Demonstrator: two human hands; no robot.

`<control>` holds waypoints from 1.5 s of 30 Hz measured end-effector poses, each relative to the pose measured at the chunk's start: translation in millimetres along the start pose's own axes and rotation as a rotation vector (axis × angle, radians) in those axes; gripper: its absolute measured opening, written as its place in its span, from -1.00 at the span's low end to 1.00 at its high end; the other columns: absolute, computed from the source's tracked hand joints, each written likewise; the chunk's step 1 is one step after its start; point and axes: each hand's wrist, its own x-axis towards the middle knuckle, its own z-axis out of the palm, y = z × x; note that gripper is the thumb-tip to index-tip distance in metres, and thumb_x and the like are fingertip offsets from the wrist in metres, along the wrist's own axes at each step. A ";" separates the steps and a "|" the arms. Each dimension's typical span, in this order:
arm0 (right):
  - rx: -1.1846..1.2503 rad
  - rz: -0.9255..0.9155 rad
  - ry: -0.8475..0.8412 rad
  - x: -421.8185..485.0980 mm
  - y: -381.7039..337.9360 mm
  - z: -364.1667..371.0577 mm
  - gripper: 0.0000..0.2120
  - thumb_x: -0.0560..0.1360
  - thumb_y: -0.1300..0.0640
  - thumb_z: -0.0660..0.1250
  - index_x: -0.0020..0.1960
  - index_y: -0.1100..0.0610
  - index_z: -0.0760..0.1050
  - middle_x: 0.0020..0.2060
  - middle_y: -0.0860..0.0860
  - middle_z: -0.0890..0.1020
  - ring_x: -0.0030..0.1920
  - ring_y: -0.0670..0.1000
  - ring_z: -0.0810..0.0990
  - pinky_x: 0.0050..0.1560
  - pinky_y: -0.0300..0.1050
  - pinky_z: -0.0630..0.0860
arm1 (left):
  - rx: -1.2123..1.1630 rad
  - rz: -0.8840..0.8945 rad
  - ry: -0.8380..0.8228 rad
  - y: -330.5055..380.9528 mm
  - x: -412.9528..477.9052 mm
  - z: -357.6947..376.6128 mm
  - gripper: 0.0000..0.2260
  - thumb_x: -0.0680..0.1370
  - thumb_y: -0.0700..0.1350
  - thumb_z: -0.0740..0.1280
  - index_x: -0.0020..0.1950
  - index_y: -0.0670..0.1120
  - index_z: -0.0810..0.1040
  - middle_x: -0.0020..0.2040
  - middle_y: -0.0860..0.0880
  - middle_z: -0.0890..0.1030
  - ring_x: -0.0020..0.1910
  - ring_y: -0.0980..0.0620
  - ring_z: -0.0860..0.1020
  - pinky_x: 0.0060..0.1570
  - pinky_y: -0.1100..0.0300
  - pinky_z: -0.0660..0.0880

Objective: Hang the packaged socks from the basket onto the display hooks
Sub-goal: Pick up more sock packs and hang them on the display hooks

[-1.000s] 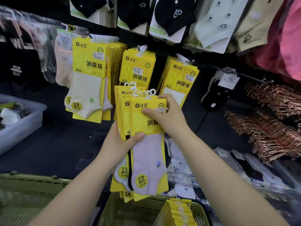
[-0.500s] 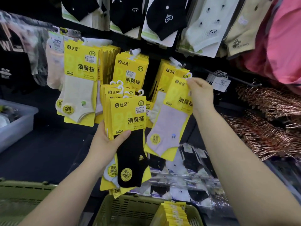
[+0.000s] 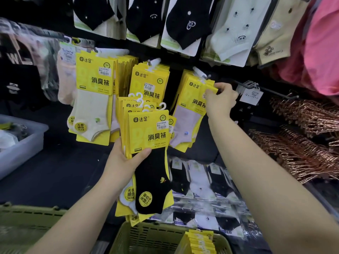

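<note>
Dark shop display wall (image 3: 55, 162) hung with rows of carded socks, glossy yellow card packs on white plastic hooks; black, cream and pale yellow socks on the row above. Right side: piles of copper-coloured wire hangers (image 3: 300, 143), pink cloth (image 3: 322, 52) top right. Left: clear plastic bin (image 3: 23, 143). Below the hooks, flat clear-wrapped black and white socks (image 3: 200, 182) lie on the shelf. Green slotted plastic basket (image 3: 152, 239) at bottom edge, a stack of yellow packs (image 3: 200, 242) standing inside it. Left hand (image 3: 122, 162) raised, clenched round a fanned bunch of yellow packs (image 3: 146, 136), thumb across front pack, which carries a black sock; white hanger hooks stick up from the top of the bunch. Right hand (image 3: 220, 101) stretched up and forward, arm nearly straight, fingers pinching the top corner of a pack with a lilac sock (image 3: 190, 114), its top up at the display hook (image 3: 201, 74) over the packs already hanging there; cannot tell if its hanger is on the hook
</note>
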 end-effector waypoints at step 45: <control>0.298 -0.017 -0.244 20.6 -22.1 -17.2 -0.84 0.53 0.17 0.33 -0.21 0.01 0.56 -0.26 -0.11 0.58 -0.39 -0.27 0.48 -0.51 -0.40 0.40 | -0.072 -0.022 0.157 -15.9 0.3 -4.4 -0.60 0.44 -0.05 0.46 0.23 0.05 0.42 0.04 0.09 0.63 0.00 0.09 0.61 -0.11 0.16 0.53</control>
